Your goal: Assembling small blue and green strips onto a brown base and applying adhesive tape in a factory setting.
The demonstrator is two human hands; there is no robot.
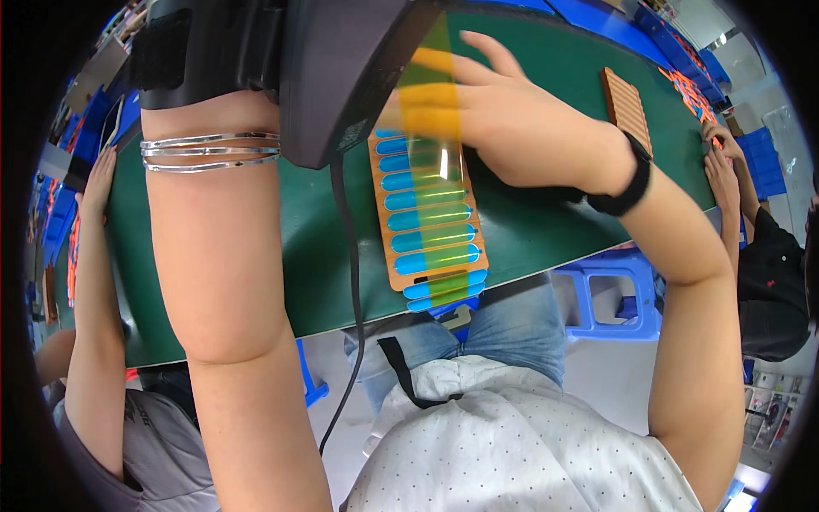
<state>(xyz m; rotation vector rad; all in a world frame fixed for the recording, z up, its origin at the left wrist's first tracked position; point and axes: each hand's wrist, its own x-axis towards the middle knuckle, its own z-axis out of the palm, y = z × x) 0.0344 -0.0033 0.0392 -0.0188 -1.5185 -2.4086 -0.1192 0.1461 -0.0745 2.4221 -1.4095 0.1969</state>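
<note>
My right hand [503, 119] reaches leftward over the far end of a tan slotted tray [397, 280]. Its fingers look stretched and spread, partly blurred, and several lie behind a see-through yellow strip [439, 162]. Several blue round-ended strips [405, 220] sit crosswise in the tray, some lying under the yellow strip; two are at its near end. I cannot tell what, if anything, holds the yellow strip. My left forearm [222, 256], with silver bangles [211, 152], runs to the upper edge. A dark device [341, 77] stands beside its wrist, and my left hand does not show.
A green table [546, 226] bears a brown ridged tray [627, 107] and orange strips [687, 94] at right. A black cable [351, 256] hangs from the device. People's arms rest at both sides. A blue stool [610, 299] stands below the table edge.
</note>
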